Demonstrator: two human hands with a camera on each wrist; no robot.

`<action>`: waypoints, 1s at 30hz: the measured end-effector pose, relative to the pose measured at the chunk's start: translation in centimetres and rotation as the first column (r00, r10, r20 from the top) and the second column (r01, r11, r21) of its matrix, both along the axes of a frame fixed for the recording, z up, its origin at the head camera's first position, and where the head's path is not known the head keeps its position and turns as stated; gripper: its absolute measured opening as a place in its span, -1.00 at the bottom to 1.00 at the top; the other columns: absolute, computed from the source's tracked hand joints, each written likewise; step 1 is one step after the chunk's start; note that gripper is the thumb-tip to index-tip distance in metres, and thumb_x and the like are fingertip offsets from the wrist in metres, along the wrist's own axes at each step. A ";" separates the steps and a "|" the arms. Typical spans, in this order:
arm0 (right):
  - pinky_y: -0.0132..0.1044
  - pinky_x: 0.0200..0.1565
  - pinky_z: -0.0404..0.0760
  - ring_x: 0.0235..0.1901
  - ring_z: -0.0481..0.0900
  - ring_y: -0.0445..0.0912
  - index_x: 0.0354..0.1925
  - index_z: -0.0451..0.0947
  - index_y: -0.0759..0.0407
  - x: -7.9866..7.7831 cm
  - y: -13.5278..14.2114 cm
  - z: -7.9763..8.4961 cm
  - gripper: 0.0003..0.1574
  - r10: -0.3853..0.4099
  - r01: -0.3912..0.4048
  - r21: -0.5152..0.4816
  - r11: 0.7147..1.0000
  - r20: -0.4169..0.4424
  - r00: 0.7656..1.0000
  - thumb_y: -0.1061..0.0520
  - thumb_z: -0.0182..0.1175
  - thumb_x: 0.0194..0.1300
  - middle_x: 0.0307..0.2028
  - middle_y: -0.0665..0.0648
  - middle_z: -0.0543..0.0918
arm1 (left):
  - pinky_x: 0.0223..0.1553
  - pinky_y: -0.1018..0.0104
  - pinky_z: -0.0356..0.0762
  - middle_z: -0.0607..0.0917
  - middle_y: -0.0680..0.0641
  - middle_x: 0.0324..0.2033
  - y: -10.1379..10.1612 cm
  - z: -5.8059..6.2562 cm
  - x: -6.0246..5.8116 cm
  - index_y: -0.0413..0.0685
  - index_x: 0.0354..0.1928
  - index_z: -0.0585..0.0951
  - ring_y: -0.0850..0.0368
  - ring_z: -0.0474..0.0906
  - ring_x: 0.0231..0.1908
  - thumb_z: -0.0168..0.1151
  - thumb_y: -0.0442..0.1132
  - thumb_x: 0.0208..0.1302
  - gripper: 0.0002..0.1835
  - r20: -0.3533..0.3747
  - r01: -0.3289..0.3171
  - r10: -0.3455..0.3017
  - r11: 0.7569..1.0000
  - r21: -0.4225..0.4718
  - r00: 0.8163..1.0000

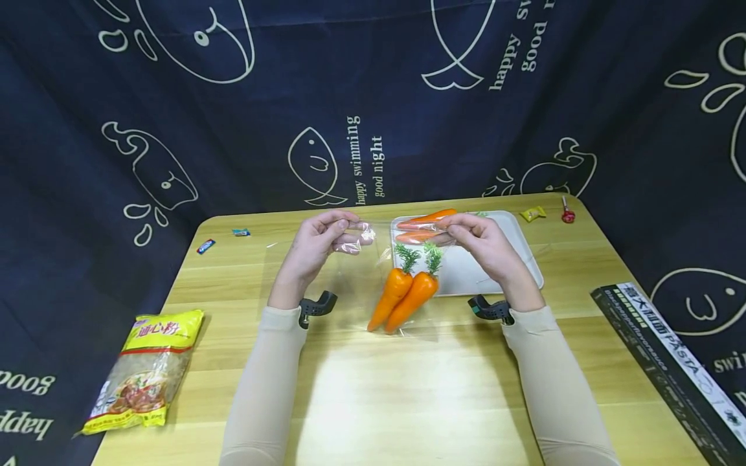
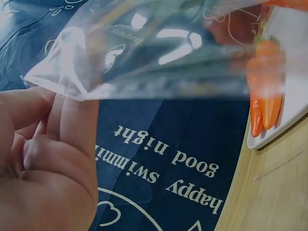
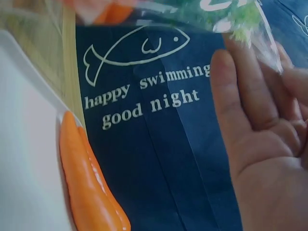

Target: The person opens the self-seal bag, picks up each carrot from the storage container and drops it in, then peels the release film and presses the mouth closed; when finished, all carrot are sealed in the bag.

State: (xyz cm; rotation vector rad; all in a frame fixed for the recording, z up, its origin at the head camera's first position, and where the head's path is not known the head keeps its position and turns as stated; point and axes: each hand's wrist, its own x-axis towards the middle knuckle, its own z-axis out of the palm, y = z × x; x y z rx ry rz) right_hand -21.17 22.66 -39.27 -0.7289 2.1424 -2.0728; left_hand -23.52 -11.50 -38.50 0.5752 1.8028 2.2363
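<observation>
- Likely bagging: two glossy orange, green-topped carrots (image 1: pixel 415 299) seemingly inside clear plastic bag (image 1: pixel 354 291).
- Left hand (image 1: pixel 315 244), right hand (image 1: pixel 484 246): both pinching its far edge.
- Next probably: close that edge.

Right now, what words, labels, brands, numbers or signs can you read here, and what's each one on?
"happy swimming": dark blue cloth
"good night": the same cloth
"通心粉": yellow-and-clear packet
"意大利面": long black box
"PASTA": the same box, whose finer print is too small to read surely
Dark blue wrapped sweet: print too small to read
White marks at the clear bag, right wrist view: cut off and blurred
</observation>
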 end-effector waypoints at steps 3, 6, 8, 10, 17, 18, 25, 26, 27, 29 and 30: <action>-0.34 0.17 0.60 -0.04 0.73 -0.10 0.11 0.55 0.37 0.2 0.3 0.2 -0.61 0.051 -0.052 -0.008 0.999 -0.056 0.997 0.14 -0.03 0.57 -0.01 0.05 0.74 | -0.22 0.21 0.77 0.70 -0.14 -0.01 -0.2 0.0 0.0 -0.23 0.03 0.61 0.03 0.77 -0.19 0.09 -0.25 0.50 -0.77 0.023 0.015 -0.016 1.000 0.022 1.000; -0.26 0.18 0.61 0.01 0.71 -0.06 0.14 0.51 0.47 0.3 0.2 0.3 -0.43 0.110 -0.116 -0.060 0.991 -0.097 0.989 0.02 -0.18 0.61 0.06 0.07 0.72 | -0.23 0.19 0.77 0.69 -0.13 -0.01 -0.3 0.0 0.0 -0.21 -0.02 0.64 0.04 0.76 -0.20 0.03 -0.20 0.53 -0.74 0.053 0.028 -0.032 0.997 0.072 0.998; -0.20 0.17 0.63 0.01 0.72 -0.04 0.12 0.52 0.50 0.3 -0.1 0.3 -0.35 0.097 -0.106 -0.087 0.991 -0.103 0.990 -0.04 -0.21 0.62 0.05 0.07 0.73 | -0.26 0.18 0.78 0.71 -0.13 -0.03 -0.3 0.0 0.0 -0.21 -0.06 0.65 0.04 0.76 -0.23 0.02 -0.06 0.54 -0.64 0.076 0.015 -0.023 0.994 0.107 0.997; -0.26 0.11 0.67 -0.04 0.74 -0.08 0.07 0.58 0.43 0.3 -0.5 0.2 -0.41 0.010 -0.015 -0.052 0.999 -0.096 0.995 -0.06 -0.11 0.60 -0.01 0.02 0.76 | -0.28 0.17 0.77 0.72 -0.14 -0.05 0.0 0.1 0.1 -0.21 -0.10 0.66 0.04 0.76 -0.26 0.00 0.06 0.53 -0.54 0.087 -0.019 0.009 0.994 0.107 0.996; -0.36 -0.08 0.73 -0.18 0.75 -0.10 -0.02 0.67 0.30 0.4 -1.6 0.1 -0.71 -0.227 0.233 0.083 0.969 -0.078 0.971 0.16 0.29 0.36 -0.14 -0.06 0.79 | -0.25 0.19 0.77 0.78 -0.13 -0.16 1.4 0.2 0.0 -0.16 -0.11 0.68 -0.02 0.78 -0.27 0.42 -0.20 0.24 -0.76 0.031 -0.222 0.225 0.971 -0.090 0.974; -0.36 -0.08 0.73 -0.19 0.75 -0.11 -0.02 0.67 0.31 0.4 -1.6 0.1 -0.72 -0.229 0.235 0.078 0.969 -0.078 0.970 0.17 0.29 0.36 -0.13 -0.06 0.79 | -0.23 0.18 0.77 0.78 -0.13 -0.15 1.5 0.2 0.1 -0.14 -0.10 0.68 -0.04 0.77 -0.26 0.42 -0.24 0.24 -0.77 0.012 -0.237 0.240 0.965 -0.110 0.971; -0.34 -0.10 0.74 -0.21 0.76 -0.10 0.01 0.65 0.31 0.2 -1.7 0.0 -0.71 -0.202 0.207 0.039 0.977 -0.107 0.973 0.18 0.23 0.40 -0.04 0.08 0.77 | -0.11 0.22 0.73 0.67 -0.04 0.14 1.4 0.4 0.4 -0.11 -0.06 0.70 -0.11 0.64 0.05 0.28 -0.25 0.37 -0.83 -0.139 -0.157 0.131 0.968 -0.197 0.982; -0.34 -0.09 0.74 -0.19 0.76 -0.08 0.02 0.64 0.32 0.2 -1.7 0.0 -0.71 -0.195 0.201 0.037 0.979 -0.115 0.974 0.18 0.21 0.42 -0.02 0.11 0.76 | -0.09 0.21 0.72 0.65 -0.04 0.18 1.4 0.4 0.6 -0.11 -0.03 0.70 -0.08 0.62 0.08 0.26 -0.24 0.39 -0.81 -0.150 -0.116 0.085 0.970 -0.212 0.985; -0.33 -0.09 0.74 -0.18 0.76 -0.04 0.03 0.64 0.32 0.1 -1.7 0.0 -0.71 -0.191 0.196 0.030 0.980 -0.121 0.974 0.19 0.19 0.43 -0.01 0.14 0.75 | -0.07 0.16 0.71 0.64 -0.05 0.20 1.5 0.3 0.7 -0.12 0.00 0.70 -0.10 0.62 0.10 0.24 -0.25 0.40 -0.79 -0.153 -0.073 0.040 0.973 -0.217 0.987; -0.29 -0.08 0.75 -0.15 0.76 0.02 0.02 0.64 0.31 0.1 -1.9 -0.1 -0.71 -0.188 0.193 0.027 0.981 -0.131 0.973 0.18 0.16 0.45 0.02 0.16 0.74 | -0.03 0.04 0.70 0.63 -0.04 0.22 1.8 0.3 0.9 -0.08 0.05 0.70 -0.11 0.62 0.10 0.19 -0.26 0.44 -0.76 -0.157 -0.016 -0.021 0.972 -0.234 0.987; -0.30 -0.08 0.74 -0.13 0.75 0.05 0.02 0.65 0.30 0.1 -2.0 -0.2 -0.71 -0.190 0.195 0.030 0.980 -0.135 0.972 0.16 0.14 0.47 0.03 0.14 0.74 | 0.00 -0.01 0.69 0.65 -0.02 0.20 1.9 0.3 0.9 -0.04 0.06 0.70 -0.11 0.63 0.10 0.16 -0.26 0.45 -0.76 -0.158 -0.010 -0.029 0.970 -0.242 0.987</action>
